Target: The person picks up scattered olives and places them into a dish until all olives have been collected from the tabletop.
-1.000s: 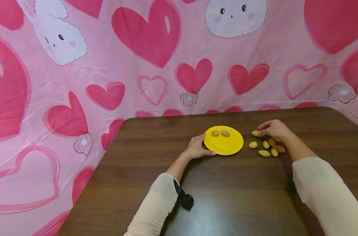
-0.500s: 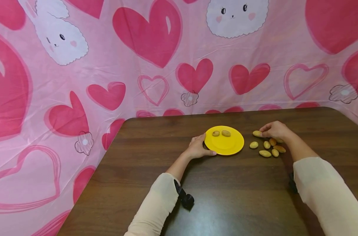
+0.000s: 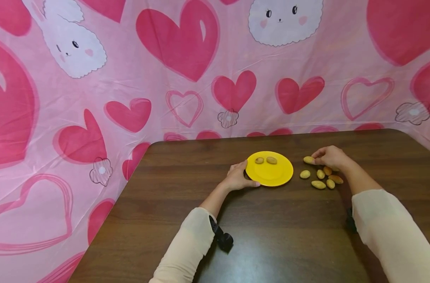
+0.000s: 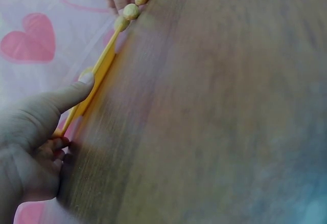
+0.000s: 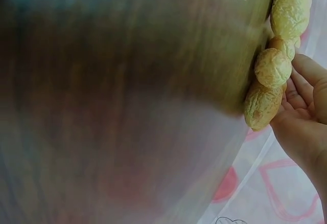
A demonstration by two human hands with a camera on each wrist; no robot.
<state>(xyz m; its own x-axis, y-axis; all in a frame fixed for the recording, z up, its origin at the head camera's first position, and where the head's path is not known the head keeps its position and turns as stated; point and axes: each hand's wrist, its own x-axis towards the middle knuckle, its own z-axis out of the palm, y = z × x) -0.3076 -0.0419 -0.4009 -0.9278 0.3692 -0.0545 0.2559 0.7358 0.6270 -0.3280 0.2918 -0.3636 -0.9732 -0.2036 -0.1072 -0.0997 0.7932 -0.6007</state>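
A round yellow plate (image 3: pixel 269 175) lies flat on the table. Two small, wrinkled, yellow-brown oval fruits (image 3: pixel 271 160) sit near its far rim. My left hand (image 3: pixel 235 177) grips the plate's left edge; in the left wrist view its thumb (image 4: pixel 76 92) lies along the rim and its other fingers are low at the side. To the right of the plate, my right hand (image 3: pixel 331 156) pinches a yellow oval fruit (image 3: pixel 308 160) between thumb and fingers, at table level. In the right wrist view, wrinkled fruits (image 5: pixel 273 68) partly hide its fingertips.
Several more oval fruits (image 3: pixel 318 184), yellow to orange-brown, lie loosely grouped in front of the right hand. The brown wooden table (image 3: pixel 278 232) has its far edge against a pink cloth (image 3: pixel 197 110) printed with hearts and rabbits. A black wrist camera (image 3: pixel 224 239) hangs at the left sleeve.
Nearly nothing differs. The right hand has shifted very slightly while keeping its pinch on the fruit; the left hand and plate stay put.
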